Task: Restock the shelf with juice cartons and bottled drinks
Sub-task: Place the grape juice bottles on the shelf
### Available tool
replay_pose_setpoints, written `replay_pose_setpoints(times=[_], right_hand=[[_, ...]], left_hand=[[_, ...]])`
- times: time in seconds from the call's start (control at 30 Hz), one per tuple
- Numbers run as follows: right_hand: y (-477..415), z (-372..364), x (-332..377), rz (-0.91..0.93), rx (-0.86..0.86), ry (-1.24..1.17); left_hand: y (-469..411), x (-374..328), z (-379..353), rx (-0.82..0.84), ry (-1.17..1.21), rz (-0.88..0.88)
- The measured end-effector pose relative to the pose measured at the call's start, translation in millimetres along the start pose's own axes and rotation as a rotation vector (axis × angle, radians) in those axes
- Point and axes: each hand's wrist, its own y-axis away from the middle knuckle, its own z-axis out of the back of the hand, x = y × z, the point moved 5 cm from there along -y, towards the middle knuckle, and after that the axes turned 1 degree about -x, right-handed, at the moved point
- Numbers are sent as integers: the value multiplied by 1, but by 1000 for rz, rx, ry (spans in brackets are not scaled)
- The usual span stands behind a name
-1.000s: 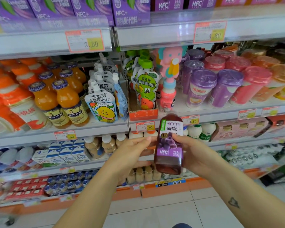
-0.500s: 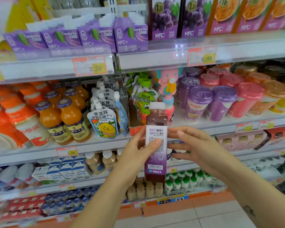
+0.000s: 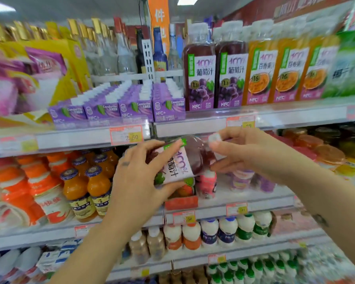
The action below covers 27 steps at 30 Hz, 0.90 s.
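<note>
Arms up — left hand [image 3: 136,177], right hand [image 3: 248,153], fingers curled.

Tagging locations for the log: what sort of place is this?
Most likely a shop's drinks aisle: tiered shelves, price tags on their edges, rows of identical juice bottles.

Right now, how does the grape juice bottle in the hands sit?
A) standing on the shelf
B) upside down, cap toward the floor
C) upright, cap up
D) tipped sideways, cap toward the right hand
D: the bottle lies tilted off the shelf, with the right hand pinching around its white cap and the left hand gripping the label end.
</note>
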Motion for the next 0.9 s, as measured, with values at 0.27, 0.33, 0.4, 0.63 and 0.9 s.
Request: replay_pose_setpoints(times=[0.27, 0.33, 0.4, 0.63, 0.9], right_hand=[[-24, 11, 66, 255, -139, -102], [-28, 18, 87, 336, -173, -41], [-29, 24, 110, 426, -233, 123], [-46, 33, 166, 695, -366, 590], [-91, 53, 218, 936, -533, 717]], left_hand=[[-63, -1, 54, -311, -365, -297], [-80, 1, 62, -342, -408, -341], [-98, 7, 68, -338, -379, -330], [-156, 12, 79, -162, -137, -78], [-232, 17, 69, -258, 304, -10]])
